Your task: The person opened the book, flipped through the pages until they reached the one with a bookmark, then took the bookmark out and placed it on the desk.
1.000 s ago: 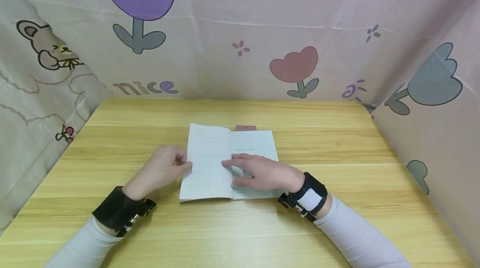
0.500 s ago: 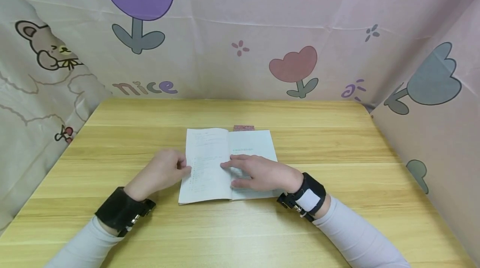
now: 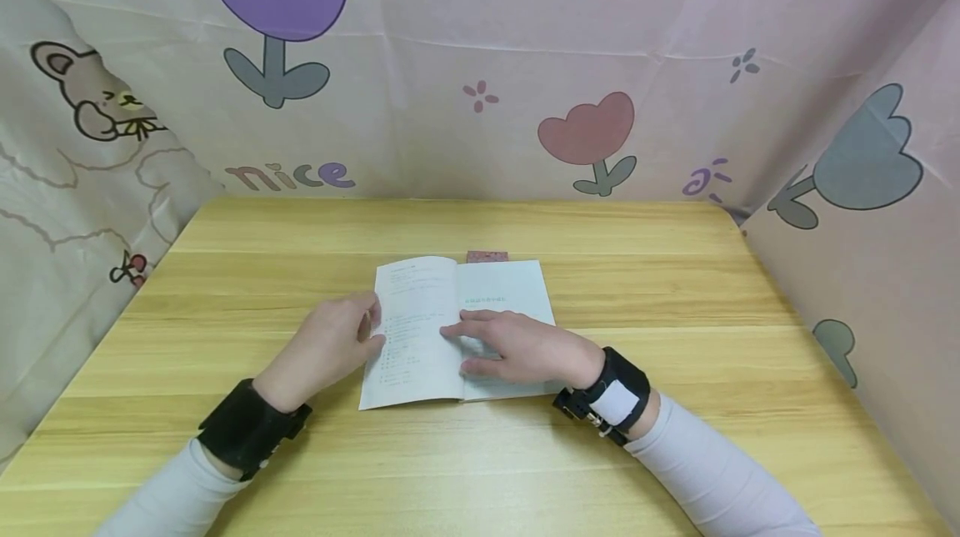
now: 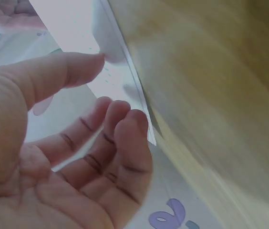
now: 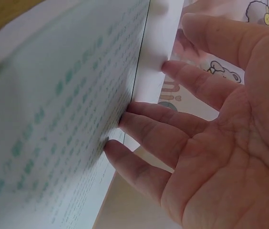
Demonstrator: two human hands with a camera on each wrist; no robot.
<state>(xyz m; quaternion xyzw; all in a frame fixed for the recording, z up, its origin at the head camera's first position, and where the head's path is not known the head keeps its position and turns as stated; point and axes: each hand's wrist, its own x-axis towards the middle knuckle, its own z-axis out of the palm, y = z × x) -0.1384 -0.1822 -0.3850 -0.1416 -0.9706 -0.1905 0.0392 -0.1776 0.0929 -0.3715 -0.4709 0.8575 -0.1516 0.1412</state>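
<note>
An open book (image 3: pixel 412 337) with printed pages lies on the wooden table. My left hand (image 3: pixel 330 345) is at the left page's outer edge. In the left wrist view the thumb tip (image 4: pixel 96 62) touches that page, while the loosely bent fingers (image 4: pixel 134 138) sit beside its edge, a gap between them and the thumb. My right hand (image 3: pixel 525 345) reaches over the right-hand page (image 3: pixel 510 278) with its fingers spread. Seen from the right wrist, its fingertips (image 5: pixel 113 145) rest on the paper near the fold between the pages.
A small reddish patterned strip (image 3: pixel 487 257) pokes out beyond the book's far edge. Printed cloth (image 3: pixel 442 128) hangs behind the table (image 3: pixel 637 454) and along both sides. Each wrist wears a black strap (image 3: pixel 247 429).
The left page, raised at its far corner a second ago, has come down lower. My left hand has moved slightly right, its fingers now farther from the thumb. The right hand has stayed nearly still.
</note>
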